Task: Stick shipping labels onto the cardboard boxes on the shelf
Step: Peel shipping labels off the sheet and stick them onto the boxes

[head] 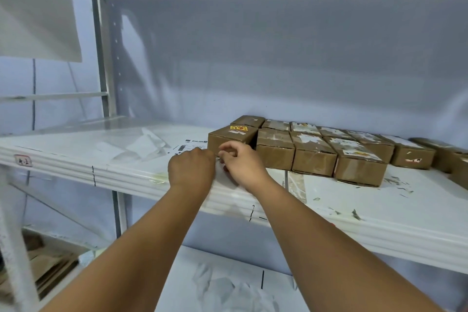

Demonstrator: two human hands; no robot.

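My two hands are close together at the front of the white shelf [126,175], almost touching. My left hand [191,170] is curled up with its back to me. Its fingertips are hidden, so I cannot tell if it holds anything. My right hand [241,163] is curled too, and its thumb and first finger pinch the thin edge of a white sheet [219,167] that lies under both hands. Just behind my left hand a label [190,145] with black bars printed on it lies flat on the shelf. I cannot tell if it is part of the same sheet. Right behind my hands is a brown box [231,138] with a yellow sticker on top. It is the first of the cardboard boxes [314,157], which sit side by side in two rows going off to the right. Many have torn white bits stuck on top. To the left lie some crumpled papers [144,145]. More crumpled paper [228,284] lies on the lower shelf under my arms.
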